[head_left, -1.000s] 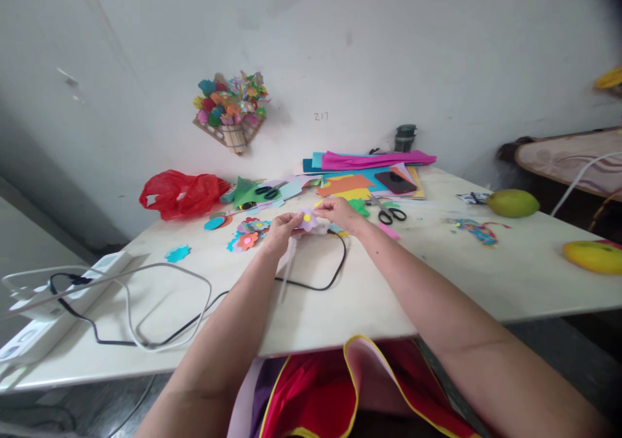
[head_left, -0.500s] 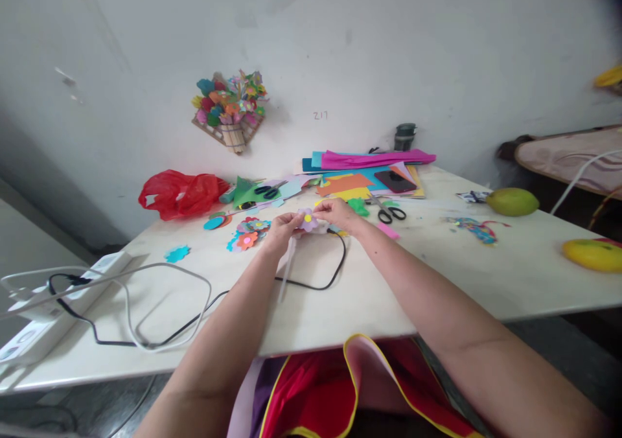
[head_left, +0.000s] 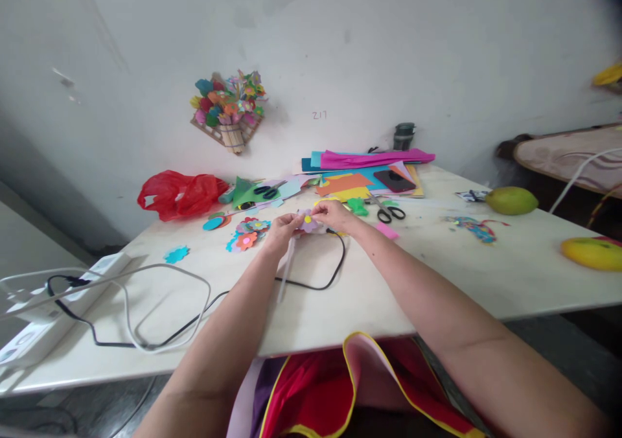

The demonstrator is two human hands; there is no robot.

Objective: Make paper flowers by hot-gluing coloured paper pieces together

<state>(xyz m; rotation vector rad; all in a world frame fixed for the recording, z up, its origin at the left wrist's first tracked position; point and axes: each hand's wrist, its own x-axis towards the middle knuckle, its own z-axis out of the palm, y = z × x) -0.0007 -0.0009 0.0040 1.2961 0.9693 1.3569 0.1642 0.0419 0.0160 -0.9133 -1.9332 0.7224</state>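
Between my two hands is a lilac paper flower (head_left: 307, 221) with a yellow centre, held just above the table. My left hand (head_left: 283, 229) pinches its left edge. On the other side, the fingers of my right hand (head_left: 335, 214) pinch its upper right petal. Below the flower lies a glue gun, mostly hidden, with a black cord (head_left: 335, 276) and a pale glue stick (head_left: 286, 273) sticking out toward me. Several cut paper flowers (head_left: 247, 240) are piled left of my left hand. Black-handled scissors (head_left: 389, 213) lie to the right of my right hand.
A blue scalloped paper piece (head_left: 177, 254) and a power strip (head_left: 63, 308) with cables occupy the table's left. Behind are a red plastic bag (head_left: 182, 194), a second pair of scissors (head_left: 267, 190), coloured sheets (head_left: 345, 184) and a phone (head_left: 394, 181). Mangoes (head_left: 512, 200) lie right.
Almost nothing differs. Both hands keep their pinch on the lilac flower, and the view has shifted very slightly.
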